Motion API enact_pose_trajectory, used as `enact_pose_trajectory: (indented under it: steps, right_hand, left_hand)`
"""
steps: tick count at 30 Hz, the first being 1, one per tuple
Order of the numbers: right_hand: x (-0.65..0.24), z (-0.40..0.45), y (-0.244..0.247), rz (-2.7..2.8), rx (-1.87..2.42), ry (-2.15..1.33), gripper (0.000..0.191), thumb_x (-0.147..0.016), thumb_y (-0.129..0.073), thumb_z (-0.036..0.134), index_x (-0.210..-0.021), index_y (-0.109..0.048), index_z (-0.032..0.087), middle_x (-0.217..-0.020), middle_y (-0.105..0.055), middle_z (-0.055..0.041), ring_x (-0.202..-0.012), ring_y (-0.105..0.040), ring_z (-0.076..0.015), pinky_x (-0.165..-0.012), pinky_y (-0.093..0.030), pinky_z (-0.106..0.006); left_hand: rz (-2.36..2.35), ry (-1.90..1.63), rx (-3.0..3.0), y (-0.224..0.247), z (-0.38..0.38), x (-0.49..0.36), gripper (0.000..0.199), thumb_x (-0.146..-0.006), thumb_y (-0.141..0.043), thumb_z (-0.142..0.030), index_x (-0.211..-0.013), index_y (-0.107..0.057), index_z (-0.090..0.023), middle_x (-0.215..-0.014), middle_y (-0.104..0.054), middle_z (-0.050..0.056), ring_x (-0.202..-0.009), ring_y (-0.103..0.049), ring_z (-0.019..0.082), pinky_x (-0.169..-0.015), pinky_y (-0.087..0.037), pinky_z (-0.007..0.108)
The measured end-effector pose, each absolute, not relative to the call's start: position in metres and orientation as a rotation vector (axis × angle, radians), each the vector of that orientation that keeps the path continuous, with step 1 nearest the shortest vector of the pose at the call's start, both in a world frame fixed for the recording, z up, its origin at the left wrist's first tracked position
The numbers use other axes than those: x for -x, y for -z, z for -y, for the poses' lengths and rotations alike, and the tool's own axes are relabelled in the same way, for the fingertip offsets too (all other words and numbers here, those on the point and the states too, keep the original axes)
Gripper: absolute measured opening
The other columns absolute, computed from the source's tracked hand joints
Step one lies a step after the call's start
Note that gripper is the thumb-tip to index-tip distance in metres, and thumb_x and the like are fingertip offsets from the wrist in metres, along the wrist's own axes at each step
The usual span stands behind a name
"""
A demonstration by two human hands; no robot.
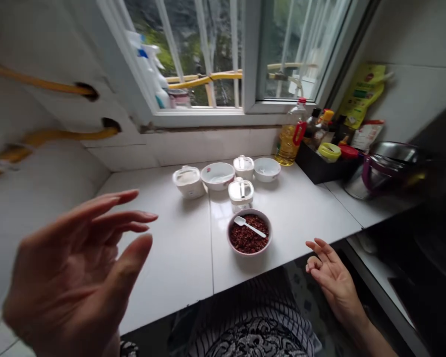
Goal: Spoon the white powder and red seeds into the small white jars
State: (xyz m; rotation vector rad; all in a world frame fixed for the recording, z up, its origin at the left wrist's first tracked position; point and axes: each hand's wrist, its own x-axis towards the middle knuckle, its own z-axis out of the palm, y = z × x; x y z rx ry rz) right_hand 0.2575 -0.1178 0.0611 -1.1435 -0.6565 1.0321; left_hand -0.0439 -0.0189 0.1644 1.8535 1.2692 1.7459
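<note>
My left hand [74,267] hangs open above the left part of the white tiled counter [171,258], its fingers spread and holding nothing. My right hand [330,272] sits low past the counter's front edge, fingers loosely curled and empty. Nearest to it is a pink-rimmed bowl of dark red Sichuan peppercorns [249,233], with a white plastic spoon [250,226] lying across the heap. Neither hand touches the bowl. Behind it stand a lidded glass jar [241,194], a lidded white pot [188,182], a white bowl [218,175], a small lidded jar [244,167] and another white bowl [266,169].
A cooking oil bottle [290,134] and a black caddy of condiments [321,163] stand under the window [208,59]. A metal pot [386,168] sits at the right. Yellow gas pipes [52,134] run along the left wall.
</note>
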Motion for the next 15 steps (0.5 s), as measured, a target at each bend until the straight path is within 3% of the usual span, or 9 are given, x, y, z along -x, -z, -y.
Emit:
enact_pose_trajectory:
  steps: [2, 5, 10, 15]
  right_hand:
    - [-0.264, 0.128, -0.056, 0.579, 1.139, -1.025, 0.059, -0.066, -0.089, 0.025, -0.119, -0.064, 0.031, -0.121, -0.062, -0.0054, -0.074, -0.059, -0.011, -0.074, -0.057, -0.029]
    - [-0.271, 0.137, -0.052, 0.499, 1.12, -1.02, 0.059, -0.065, -0.089, 0.024, -0.119, -0.063, 0.031, -0.119, -0.062, -0.004, -0.073, -0.058, -0.0096, -0.072, -0.055, -0.026]
    - [-0.278, 0.14, -0.039, 0.489, 1.112, -0.981, 0.059, -0.064, -0.088, 0.024, -0.116, -0.06, 0.031, -0.114, -0.062, -0.0035, -0.07, -0.057, -0.0101, -0.065, -0.054, -0.027]
    - [-0.288, 0.144, -0.019, 0.412, 1.149, -0.934, 0.059, -0.06, -0.09, 0.025, -0.111, -0.06, 0.029, -0.109, -0.062, -0.0027, -0.068, -0.058, -0.0099, -0.062, -0.053, -0.025]
  left_hand:
    - [-1.168, -1.763, -1.694, -0.167, 0.002, 0.026, 0.043, -0.082, -0.072, -0.028, -0.124, -0.064, -0.036, -0.124, -0.065, 0.0, -0.092, -0.066, 0.02, -0.097, -0.053, 0.045]
    - [-1.044, -1.674, -1.791, -0.161, -0.026, 0.012, 0.047, -0.076, -0.075, -0.027, -0.121, -0.064, -0.035, -0.12, -0.068, 0.0, -0.091, -0.068, 0.019, -0.085, -0.057, 0.04]
    - [-1.009, -1.391, -2.052, -0.149, -0.081, -0.001, 0.036, -0.079, -0.068, -0.033, -0.113, -0.063, -0.023, -0.113, -0.068, 0.006, -0.09, -0.069, 0.019, -0.082, -0.057, 0.038]
    - [-1.22, -1.011, -2.268, -0.148, -0.117, -0.02, 0.04, -0.079, -0.056, -0.043, -0.109, -0.063, -0.017, -0.111, -0.066, 0.01, -0.079, -0.066, 0.018, -0.072, -0.058, 0.036]
